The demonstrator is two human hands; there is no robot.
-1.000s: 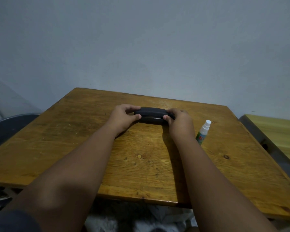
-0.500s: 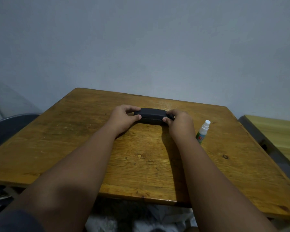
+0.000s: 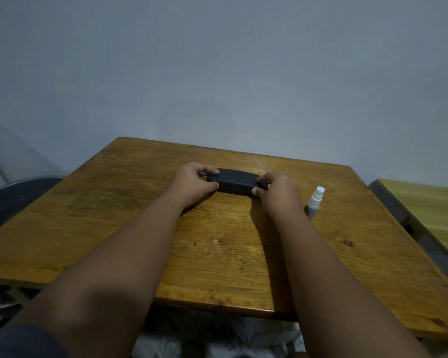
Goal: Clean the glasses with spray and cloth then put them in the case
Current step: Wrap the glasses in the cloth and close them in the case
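Nothing moved; black case [image 3: 236,181] closed.

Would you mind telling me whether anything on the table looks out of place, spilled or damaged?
Nothing stands out. The dark case lies closed and flat on the wooden table, held at its ends by the left hand and right hand. The spray bottle stands capped beside it, with no spill visible.

Light: dim, cool, from above
Shadows: soft, beneath the arms on the counter [image 3: 114,215]
Glare: faint, upper counter
Edges: wide-angle bending
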